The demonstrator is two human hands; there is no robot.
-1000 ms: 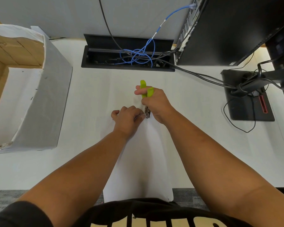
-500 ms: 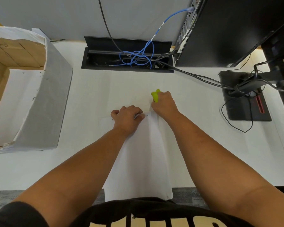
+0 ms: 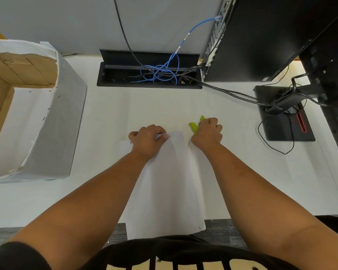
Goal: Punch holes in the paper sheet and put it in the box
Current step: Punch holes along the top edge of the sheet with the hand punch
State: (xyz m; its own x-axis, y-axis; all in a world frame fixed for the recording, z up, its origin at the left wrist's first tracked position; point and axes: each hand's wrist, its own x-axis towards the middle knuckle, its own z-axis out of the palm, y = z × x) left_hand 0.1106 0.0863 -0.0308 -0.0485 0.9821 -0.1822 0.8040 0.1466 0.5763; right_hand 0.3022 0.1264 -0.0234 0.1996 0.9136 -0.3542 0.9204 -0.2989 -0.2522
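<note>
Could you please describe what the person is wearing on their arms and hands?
Both forearms are bare down to the left hand and right hand; no gloves, rings, watch or bracelets are visible. A short black sleeve covers the left upper arm, matching the black top with pale lettering.

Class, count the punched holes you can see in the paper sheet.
2. One hole sits near the far left corner of the paper sheet, beside the left hand; another hole is near the near right corner. More may hide under the hands.
</note>
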